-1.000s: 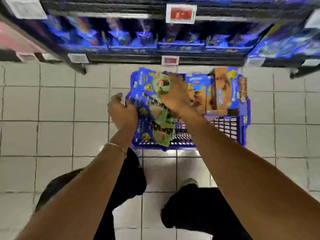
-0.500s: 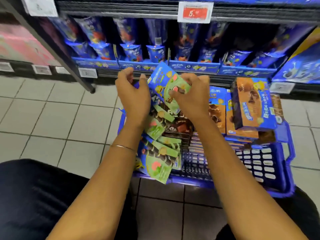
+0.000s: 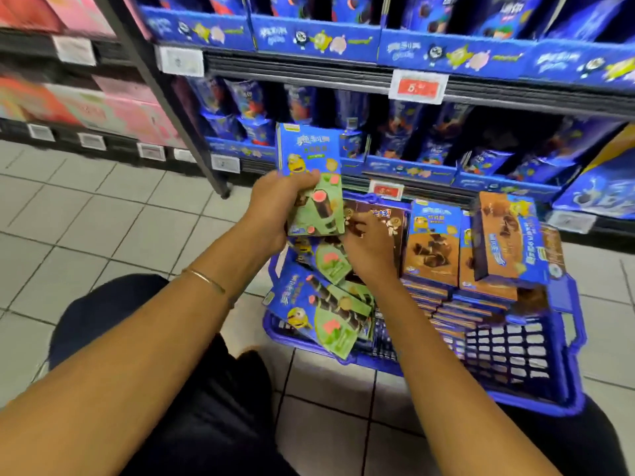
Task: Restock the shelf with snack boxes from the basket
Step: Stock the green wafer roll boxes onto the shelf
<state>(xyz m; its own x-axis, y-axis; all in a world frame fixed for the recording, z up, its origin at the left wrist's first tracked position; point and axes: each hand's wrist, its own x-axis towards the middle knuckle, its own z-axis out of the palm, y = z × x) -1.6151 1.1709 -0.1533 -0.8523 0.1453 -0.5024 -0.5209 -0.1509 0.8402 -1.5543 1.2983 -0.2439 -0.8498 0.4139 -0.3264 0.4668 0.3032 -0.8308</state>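
A blue plastic basket [image 3: 536, 383] stands on the tiled floor before the shelf [image 3: 498, 101]. It holds several snack boxes: blue-green ones [image 3: 323, 317] at its left, dark brown ones [image 3: 381, 218] in the middle, orange-brown ones [image 3: 433, 249] at the right. My left hand [image 3: 275, 207] grips a blue-green snack box [image 3: 311, 166] upright above the basket's left end, thumb across its front. My right hand [image 3: 369, 249] reaches down among the boxes in the middle of the basket, fingers curled on a dark brown box; the grip is partly hidden.
The low shelf rows carry blue snack bags and display trays [image 3: 409, 166], with red price tags [image 3: 417, 86]. A dark upright post [image 3: 165, 97] splits off pink boxes [image 3: 113, 111] at left. My dark-clothed knees [image 3: 144, 355] flank the basket. Bare tiles lie to the left.
The view has dropped closer to the basket and shelf. My left hand has lifted a blue-green box upright out of the pile. My right hand has gone lower, onto the brown boxes.
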